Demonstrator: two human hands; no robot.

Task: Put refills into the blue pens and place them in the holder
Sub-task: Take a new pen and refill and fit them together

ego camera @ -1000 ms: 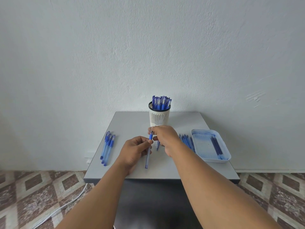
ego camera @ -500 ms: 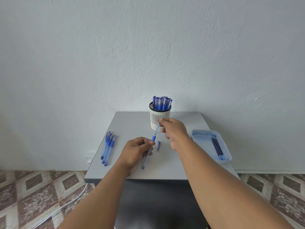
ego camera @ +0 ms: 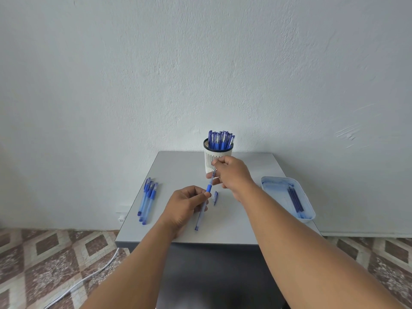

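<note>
Holding: your left hand pinches a translucent blue plastic pen barrel between thumb and fingers just below its darker blue grip, the barrel slanting down toward you above the grey square table.
Right hand: your right hand sits at the barrel's upper end, fingertips closed together on the pen's tip section; the exact part under the fingers is too small to tell.
Loose cap: a small blue pen cap lies on the table just right of the barrel.
Holder: a white slotted cylindrical holder with a dark rim stands at the table's far edge, behind your right hand, packed with upright blue capped pens.
Waiting pens: three blue translucent pens lie side by side near the table's left edge.
Refills: a pale blue shallow plastic tray at the right edge holds a few dark blue thin refills.
Floor: brown and cream diamond tiles, with a white cable at the lower left.
</note>
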